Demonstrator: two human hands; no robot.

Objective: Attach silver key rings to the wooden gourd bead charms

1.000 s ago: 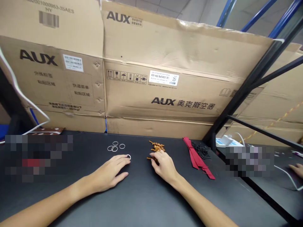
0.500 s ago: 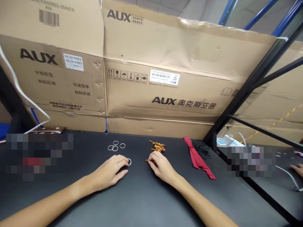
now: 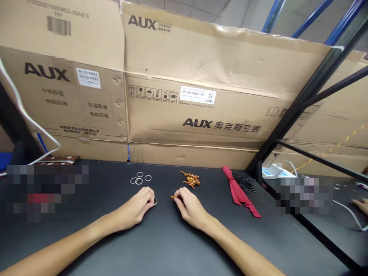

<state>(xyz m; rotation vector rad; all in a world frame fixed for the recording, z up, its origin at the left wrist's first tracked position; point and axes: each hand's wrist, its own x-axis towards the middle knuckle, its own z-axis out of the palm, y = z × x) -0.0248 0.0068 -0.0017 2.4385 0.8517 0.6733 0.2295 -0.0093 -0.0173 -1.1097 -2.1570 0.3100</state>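
Note:
Between the thumb and fingers of my left hand (image 3: 138,207) is a silver metal ring (image 3: 155,201), only partly visible. Behind that hand, several more metal rings (image 3: 139,181) lie loosely grouped on the black table. My right hand (image 3: 191,207) is closed on a brown wooden bead pendant; just its orange cord end (image 3: 173,197) sticks out past the fingertips, and the rest is hidden by the hand. Beyond the right hand sits a small pile of wooden bead pendants (image 3: 192,179) with orange cords. The two hands face each other, apart.
Red fabric strips (image 3: 240,191) and a heap of black clasps or loops (image 3: 244,183) lie to the right. Cardboard boxes (image 3: 195,115) wall off the back. A black metal frame post (image 3: 276,126) slants at right. Another person's hand (image 3: 360,206) shows at the far right.
My left thumb and fingers have closed on the ring and tilted it off its earlier position. My right hand has drawn left, away from the pile, with the bead pendant in it.

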